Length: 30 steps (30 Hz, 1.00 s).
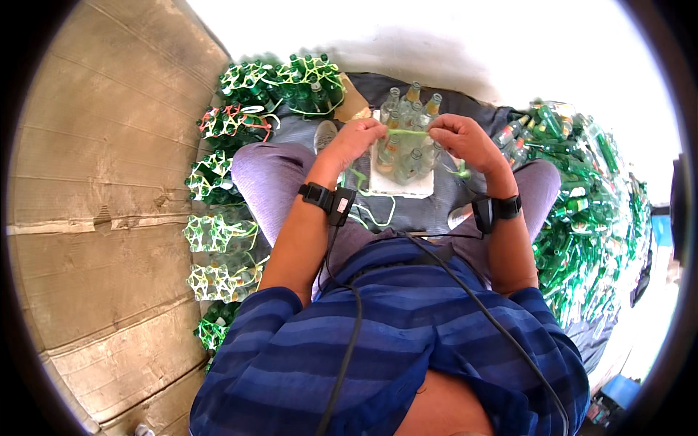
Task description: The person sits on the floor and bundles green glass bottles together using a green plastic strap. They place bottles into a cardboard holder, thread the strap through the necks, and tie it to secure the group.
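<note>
A green plastic cord (408, 132) is stretched level between my two hands. My left hand (357, 140) pinches its left end, and my right hand (463, 140) grips the right end between thumb and fingers. Under and behind the cord, several clear glass bottles (410, 163) stand upright in a close group on a white board (401, 188). Some bottle necks bear yellowish labels. Loose green cord (381, 222) trails over the dark sheet between my legs, and another bit lies below my right hand.
Bundles of green bottles (311, 90) tied with cord, and bundles of clear bottles (210, 234), line the left side beside a cardboard wall (109, 163). A large heap of loose green bottles (583, 218) lies at the right. A cardboard piece (351, 101) is behind my left hand.
</note>
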Available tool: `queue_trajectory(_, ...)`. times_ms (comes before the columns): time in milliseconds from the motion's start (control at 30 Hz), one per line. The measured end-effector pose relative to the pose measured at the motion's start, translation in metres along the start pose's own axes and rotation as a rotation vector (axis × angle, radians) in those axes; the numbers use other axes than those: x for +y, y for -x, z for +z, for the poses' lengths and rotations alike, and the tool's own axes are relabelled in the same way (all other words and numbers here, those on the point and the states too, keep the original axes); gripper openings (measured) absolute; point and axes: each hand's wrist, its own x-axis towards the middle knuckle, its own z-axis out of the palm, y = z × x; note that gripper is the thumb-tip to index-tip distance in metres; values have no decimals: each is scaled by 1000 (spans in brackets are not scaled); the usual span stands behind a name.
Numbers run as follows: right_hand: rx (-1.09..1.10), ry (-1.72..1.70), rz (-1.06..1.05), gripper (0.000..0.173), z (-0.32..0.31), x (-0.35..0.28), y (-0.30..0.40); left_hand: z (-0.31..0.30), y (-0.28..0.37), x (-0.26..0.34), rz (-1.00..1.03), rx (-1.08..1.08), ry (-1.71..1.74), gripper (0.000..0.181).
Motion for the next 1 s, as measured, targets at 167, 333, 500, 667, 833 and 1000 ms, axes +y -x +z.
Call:
queue_trajectory(167, 115, -9, 161, 18, -23, 2, 9, -2, -4, 4, 192, 67, 21, 28)
queue_trajectory(333, 139, 8, 198, 21, -26, -17, 16, 0, -5, 9, 316, 69, -268, 33)
queue_trajectory(500, 191, 19, 211, 17, -27, -14, 3, 0, -5, 14, 356, 33, -345, 30)
queue_trajectory(667, 265, -12, 163, 13, -18, -23, -7, -4, -12, 4, 476, 312, -400, 27)
queue_trajectory(833, 269, -23, 133, 13, -10, -31, -17, -5, -11, 4, 467, 364, -441, 24)
queue_trajectory(1000, 251, -77, 107, 14, 4, -22, -22, 1, -11, 6, 412, 323, -513, 24)
